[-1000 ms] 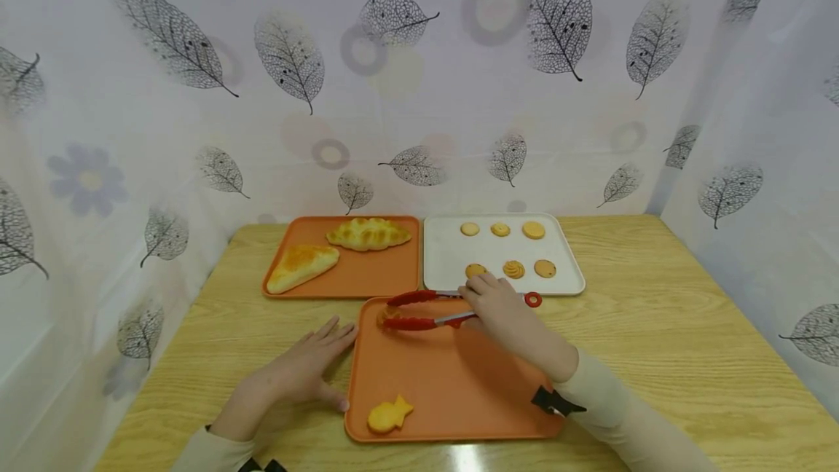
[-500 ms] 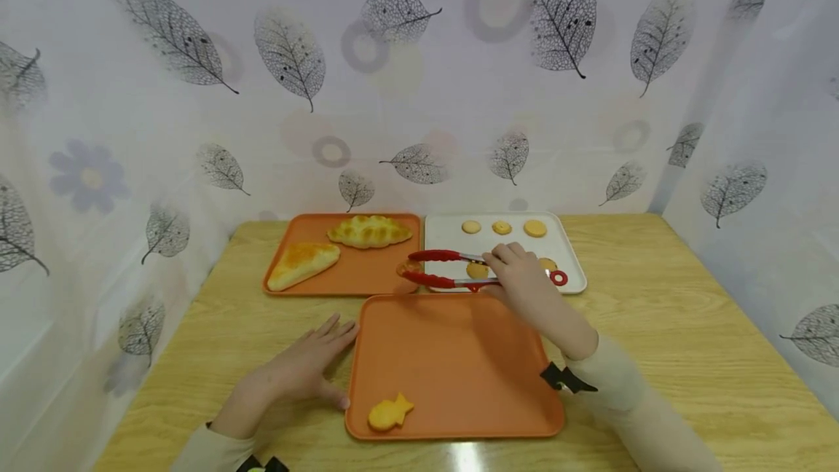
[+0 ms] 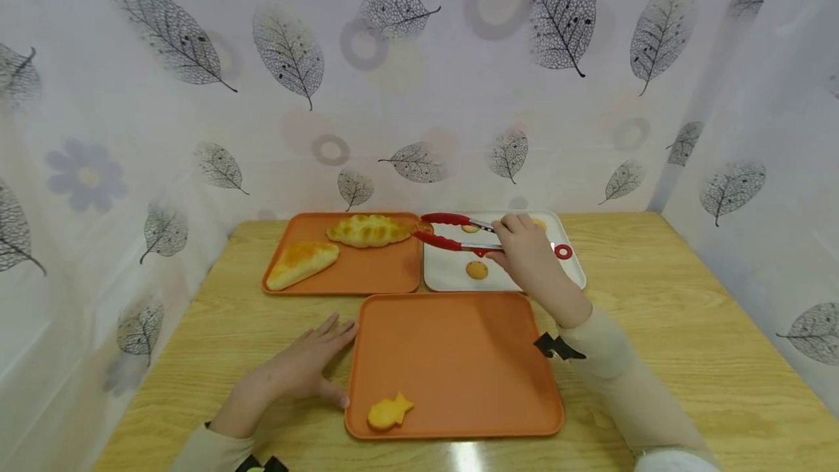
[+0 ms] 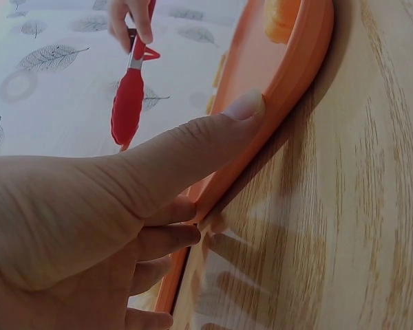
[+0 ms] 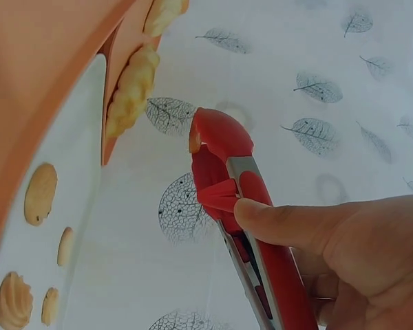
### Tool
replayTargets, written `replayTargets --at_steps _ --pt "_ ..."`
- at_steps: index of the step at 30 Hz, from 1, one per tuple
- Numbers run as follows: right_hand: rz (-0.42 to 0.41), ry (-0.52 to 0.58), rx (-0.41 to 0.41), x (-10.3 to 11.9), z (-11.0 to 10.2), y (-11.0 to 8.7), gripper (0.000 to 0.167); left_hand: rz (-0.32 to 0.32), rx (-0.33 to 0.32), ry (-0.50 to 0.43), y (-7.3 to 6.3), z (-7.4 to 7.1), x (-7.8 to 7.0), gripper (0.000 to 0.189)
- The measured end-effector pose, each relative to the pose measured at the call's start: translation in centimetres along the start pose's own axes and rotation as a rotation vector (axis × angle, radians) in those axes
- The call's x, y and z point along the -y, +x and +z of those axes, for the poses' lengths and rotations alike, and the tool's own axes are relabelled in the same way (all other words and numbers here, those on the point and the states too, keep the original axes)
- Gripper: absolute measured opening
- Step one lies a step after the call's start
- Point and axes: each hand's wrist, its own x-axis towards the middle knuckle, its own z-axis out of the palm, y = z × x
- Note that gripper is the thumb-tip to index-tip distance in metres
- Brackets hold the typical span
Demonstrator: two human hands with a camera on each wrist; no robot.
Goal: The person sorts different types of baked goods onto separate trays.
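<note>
My right hand grips a pair of red-and-metal tongs above the back trays. A small brown baked piece sits between the tong tips, mostly hidden by them; its exact kind is unclear. In the right wrist view the thumb presses along the tongs. My left hand lies spread at the left side of the front orange tray. Its thumb touches the tray's rim in the left wrist view. A yellow fish-shaped piece lies in that tray's near left corner.
Behind stands another orange tray, bearing a long ridged bread and a triangular bread. Beside it, a white tray holds several cookies, one a round cookie. A leaf-print curtain hangs behind the wooden table.
My right hand has carried the tongs and the brown piece from the front tray's far left corner up and back, over the seam between the back trays. The left hand has stayed still.
</note>
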Motion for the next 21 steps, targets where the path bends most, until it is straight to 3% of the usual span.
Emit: replayTargets --at_steps 7,21 --pt "0.061 -0.048 0.023 -0.7 0.8 1.1 0.04 0.004 0.008 -0.015 -0.1 -0.1 -0.1 0.114" --pt "0.159 -0.087 0.219 -2.3 4.3 2.7 0.038 0.005 0.004 -0.006 -0.2 -0.1 -0.2 0.114"
